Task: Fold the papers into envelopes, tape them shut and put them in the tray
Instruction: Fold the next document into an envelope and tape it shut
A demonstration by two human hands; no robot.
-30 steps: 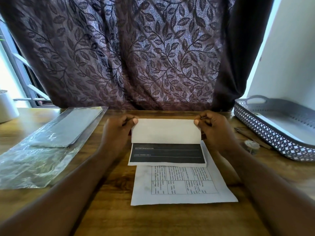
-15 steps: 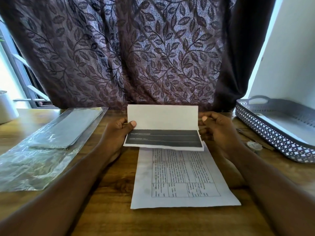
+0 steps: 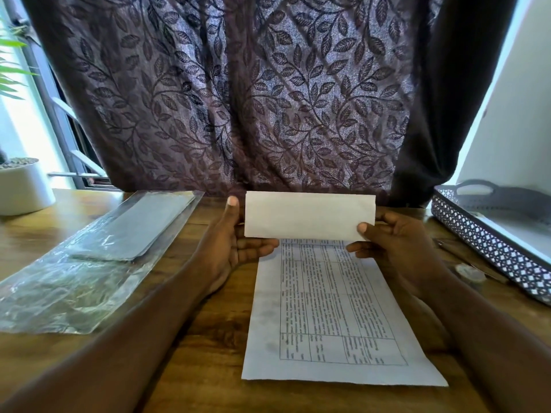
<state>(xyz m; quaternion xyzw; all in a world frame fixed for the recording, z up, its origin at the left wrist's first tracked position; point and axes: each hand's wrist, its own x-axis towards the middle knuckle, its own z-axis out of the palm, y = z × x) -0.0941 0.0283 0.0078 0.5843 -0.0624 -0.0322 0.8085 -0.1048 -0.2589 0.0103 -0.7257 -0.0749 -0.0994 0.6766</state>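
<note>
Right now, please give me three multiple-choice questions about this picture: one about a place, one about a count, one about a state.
1. Where is the grey perforated plastic tray?
A. At the right edge of the wooden table
B. At the left edge
C. Under the printed sheet

2. How many hands grip the folded white paper?
A. None
B. One
C. Two

3. How is the flat white printed sheet with a table?
A. Crumpled
B. Lying unfolded
C. Rolled up

Answers: 1 A, it stands at the far right. 2 C, the left hand and the right hand pinch its ends. 3 B, it lies spread on the wood.
</note>
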